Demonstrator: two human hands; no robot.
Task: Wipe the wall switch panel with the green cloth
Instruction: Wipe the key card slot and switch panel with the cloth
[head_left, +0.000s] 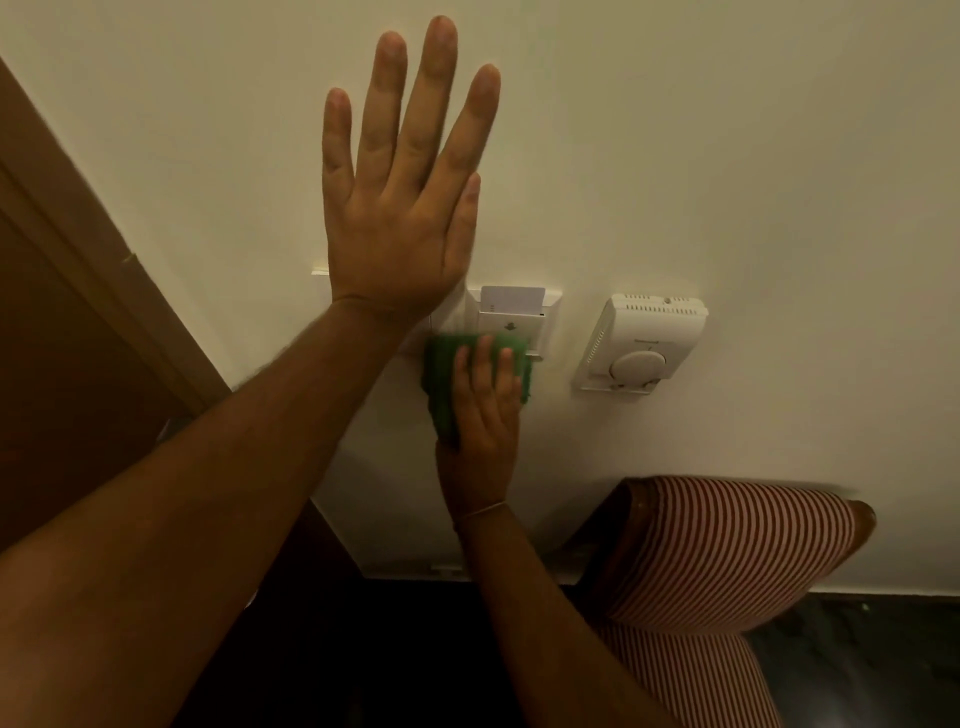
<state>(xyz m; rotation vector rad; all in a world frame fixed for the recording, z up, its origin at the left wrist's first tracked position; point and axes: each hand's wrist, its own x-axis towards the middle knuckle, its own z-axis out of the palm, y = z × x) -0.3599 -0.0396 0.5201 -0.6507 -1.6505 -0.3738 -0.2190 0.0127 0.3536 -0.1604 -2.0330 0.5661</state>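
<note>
The white wall switch panel (550, 306) is mounted on the cream wall, with a key card (511, 297) standing in its slot. My left hand (400, 176) lies flat and open on the wall above the panel, and its wrist and forearm hide the panel's left part. My right hand (485, 410) presses the green cloth (441, 384) against the panel's lower edge, fingers spread over the cloth. The cloth covers the bottom of the card holder.
A white thermostat (641, 343) hangs on the wall just right of the panel. A brown door frame (104, 291) runs along the left. A red-and-white striped chair back (727, 551) stands below right against the wall, above a dark floor (857, 649).
</note>
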